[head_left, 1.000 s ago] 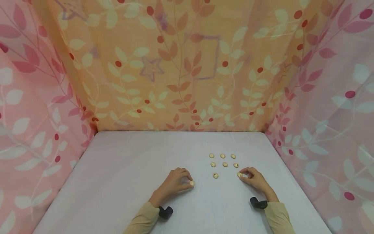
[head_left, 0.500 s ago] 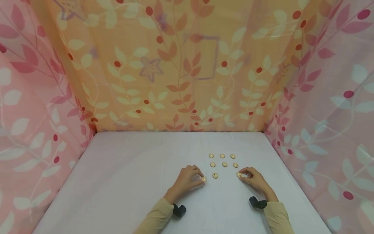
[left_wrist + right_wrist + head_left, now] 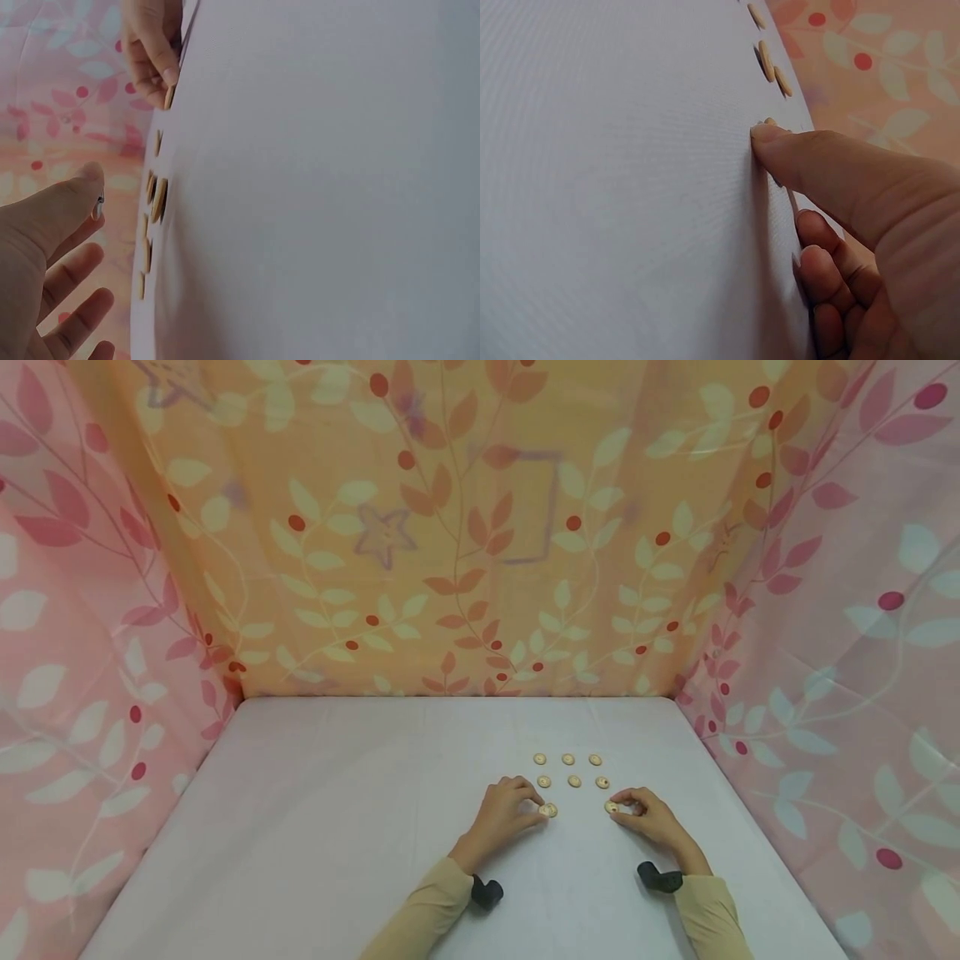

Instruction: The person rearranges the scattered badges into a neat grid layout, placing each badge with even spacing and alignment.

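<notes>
In the head view my left hand (image 3: pixel 504 818) pinches a small round pale piece (image 3: pixel 543 811) between thumb and forefinger. That piece overlaps a wooden disc (image 3: pixel 553 810) in the near row. The left wrist view shows only a thin edge of the held piece (image 3: pixel 98 205) at the fingertips, above the table, with the other fingers spread. My right hand (image 3: pixel 654 820) pinches another wooden disc (image 3: pixel 611 807) at the near row's right end. Up close, my right thumb (image 3: pixel 780 150) hides most of that disc, and the other fingers curl beneath.
Beyond the hands lie two rows of similar discs, three in each, the middle one of the far row (image 3: pixel 568 760) among them. They lie flat on the white table (image 3: pixel 337 810). Patterned cloth (image 3: pixel 450 610) stands behind and at both sides. Each wrist wears a black camera (image 3: pixel 487 892).
My left hand has moved right and slightly away from me with its pale piece, up to the near row's left disc. My right hand has stayed at its disc.
</notes>
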The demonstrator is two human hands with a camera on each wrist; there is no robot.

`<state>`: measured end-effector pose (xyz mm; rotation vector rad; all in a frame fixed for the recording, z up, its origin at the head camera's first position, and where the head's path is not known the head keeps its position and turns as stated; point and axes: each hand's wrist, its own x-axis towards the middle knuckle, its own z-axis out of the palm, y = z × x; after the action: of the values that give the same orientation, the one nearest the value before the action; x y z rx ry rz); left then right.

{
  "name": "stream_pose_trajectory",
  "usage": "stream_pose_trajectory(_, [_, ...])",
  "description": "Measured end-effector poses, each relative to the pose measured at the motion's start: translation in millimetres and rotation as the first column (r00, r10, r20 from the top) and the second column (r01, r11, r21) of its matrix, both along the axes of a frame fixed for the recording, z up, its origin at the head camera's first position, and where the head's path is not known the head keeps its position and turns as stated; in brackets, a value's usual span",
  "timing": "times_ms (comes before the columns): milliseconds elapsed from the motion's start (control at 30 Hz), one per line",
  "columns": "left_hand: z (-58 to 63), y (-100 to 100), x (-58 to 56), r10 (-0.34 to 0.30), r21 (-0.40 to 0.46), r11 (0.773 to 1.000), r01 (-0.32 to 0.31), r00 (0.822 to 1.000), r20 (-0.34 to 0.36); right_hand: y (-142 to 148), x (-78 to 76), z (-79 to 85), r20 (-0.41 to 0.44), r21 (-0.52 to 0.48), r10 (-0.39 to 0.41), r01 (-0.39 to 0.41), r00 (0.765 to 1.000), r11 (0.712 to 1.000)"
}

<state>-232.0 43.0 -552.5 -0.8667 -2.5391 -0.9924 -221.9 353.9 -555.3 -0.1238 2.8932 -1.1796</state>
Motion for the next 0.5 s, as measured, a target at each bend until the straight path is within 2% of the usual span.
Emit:
stream_pose_trajectory(167, [1.0, 17, 0.0, 0.017, -0.035, 0.999, -0.017, 1.000, -0.002, 0, -0.4, -0.9, -0.003, -0.005, 0.002, -0.002, 1.000, 1.000])
stream_pose_trajectory(400, [1.7, 39, 0.4, 0.062, -0.146, 0.987, -0.064, 0.998, -0.019, 0, -1.3, -2.6, -0.021, -0.011, 0.008, -0.008, 1.000, 1.000])
stream_pose_trajectory(500, [1.2, 46, -0.6, 0.073, -0.158, 0.985, -0.076, 0.997, -0.026, 2, -1.3, -3.8, -0.022, -0.022, 0.009, -0.010, 1.000, 1.000])
